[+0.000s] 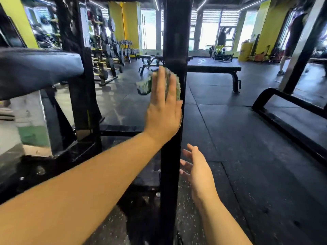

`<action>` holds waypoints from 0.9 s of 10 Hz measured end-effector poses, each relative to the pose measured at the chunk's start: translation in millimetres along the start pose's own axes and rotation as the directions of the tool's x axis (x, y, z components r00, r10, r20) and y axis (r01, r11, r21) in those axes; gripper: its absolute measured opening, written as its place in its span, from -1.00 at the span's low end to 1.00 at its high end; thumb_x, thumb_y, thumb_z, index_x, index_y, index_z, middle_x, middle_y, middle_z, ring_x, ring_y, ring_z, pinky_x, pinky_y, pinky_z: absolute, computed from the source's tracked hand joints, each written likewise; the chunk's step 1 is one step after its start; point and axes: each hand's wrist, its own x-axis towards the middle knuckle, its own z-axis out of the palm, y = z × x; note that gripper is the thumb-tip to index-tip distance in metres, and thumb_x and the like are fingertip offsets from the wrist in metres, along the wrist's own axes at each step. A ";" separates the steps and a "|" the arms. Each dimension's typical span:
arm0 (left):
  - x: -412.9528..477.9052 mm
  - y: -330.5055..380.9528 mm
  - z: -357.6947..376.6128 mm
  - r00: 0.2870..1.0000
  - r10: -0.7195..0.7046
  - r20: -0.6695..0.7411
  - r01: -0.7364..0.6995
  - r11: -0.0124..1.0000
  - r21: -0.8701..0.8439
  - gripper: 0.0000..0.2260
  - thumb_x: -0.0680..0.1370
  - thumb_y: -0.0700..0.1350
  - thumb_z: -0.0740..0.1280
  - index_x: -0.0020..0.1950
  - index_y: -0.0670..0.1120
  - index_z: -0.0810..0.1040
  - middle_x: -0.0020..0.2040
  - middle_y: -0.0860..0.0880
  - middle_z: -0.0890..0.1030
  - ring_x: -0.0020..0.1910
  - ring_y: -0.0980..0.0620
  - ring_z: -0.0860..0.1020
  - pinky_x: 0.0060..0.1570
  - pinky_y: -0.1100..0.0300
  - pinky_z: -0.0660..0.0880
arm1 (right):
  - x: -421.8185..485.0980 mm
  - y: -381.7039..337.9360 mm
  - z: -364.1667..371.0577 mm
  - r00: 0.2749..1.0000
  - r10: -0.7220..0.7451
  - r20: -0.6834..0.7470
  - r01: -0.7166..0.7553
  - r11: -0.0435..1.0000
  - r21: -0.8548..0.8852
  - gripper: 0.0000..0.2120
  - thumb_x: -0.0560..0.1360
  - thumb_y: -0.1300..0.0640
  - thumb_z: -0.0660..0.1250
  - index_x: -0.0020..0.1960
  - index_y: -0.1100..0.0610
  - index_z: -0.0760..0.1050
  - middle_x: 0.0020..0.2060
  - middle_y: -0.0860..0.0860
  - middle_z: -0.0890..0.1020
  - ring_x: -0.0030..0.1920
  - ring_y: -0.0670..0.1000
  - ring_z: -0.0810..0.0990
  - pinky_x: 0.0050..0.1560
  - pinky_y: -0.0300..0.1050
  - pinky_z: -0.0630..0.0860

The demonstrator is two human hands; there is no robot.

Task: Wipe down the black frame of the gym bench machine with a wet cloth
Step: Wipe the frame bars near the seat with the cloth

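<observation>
While the padded black vinyl seat cushion (35,71) sits off at the far left, attached to the rear black steel upright (79,85), the work is on the nearer black square-section steel post (177,41) at centre; left hand (163,110) lies flat, fingers (160,82) straight and together, pressing the green-and-white speckled wet cloth (146,84) against the post's left face; nothing is curled round the cloth, it is held by palm pressure alone.

Risks, as judged: a loose wad of cloth bulges out left of the hand, clear of the post; on a fast stroke it could fold under or slip free and drop to the dark rubber gym floor (247,138); flat pressure covers one face only, so the post's edges and far side may be missed; a wet frame could leave drips on the base below.

Right hand (196,168) hovers low, just right of the post, fingers loosely spread, holding nothing; whether it touches the post I cannot tell.
</observation>
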 end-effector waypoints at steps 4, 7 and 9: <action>-103.3 20.5 34.8 0.990 -0.138 -0.026 0.141 0.980 0.143 -0.50 0.56 -0.07 0.09 0.45 -0.24 0.12 0.47 -0.23 0.03 0.41 -0.25 0.14 0.41 -0.02 0.10 | -5.4 28.8 8.2 0.994 -0.059 -0.095 0.043 0.987 -0.155 -0.67 0.56 -0.13 0.11 0.04 -0.03 0.60 0.07 -0.01 0.64 0.12 0.05 0.59 0.20 0.08 0.49; -288.9 15.9 71.9 0.837 -0.405 0.369 0.313 0.906 0.284 -0.16 0.49 -0.31 0.33 0.50 -0.30 -0.26 0.46 -0.40 -0.17 0.43 -0.30 0.24 0.20 0.02 0.46 | -20.4 84.1 -15.2 0.966 0.210 -0.154 -0.221 0.973 -0.060 -0.69 0.65 -0.04 0.09 0.13 0.03 0.58 0.03 -0.06 0.67 0.05 -0.06 0.61 0.05 -0.12 0.49; -383.3 35.2 78.3 0.587 -0.595 0.548 0.292 0.788 0.542 -0.49 0.57 -0.46 -0.05 0.42 -0.46 -0.26 0.46 -0.41 -0.06 0.49 -0.23 0.10 0.38 0.16 0.23 | -27.2 141.8 -41.4 0.889 0.431 -0.154 -0.441 0.897 -0.035 -0.67 0.64 -0.05 0.10 0.12 0.10 0.56 -0.03 0.00 0.63 -0.03 0.01 0.56 0.01 -0.05 0.51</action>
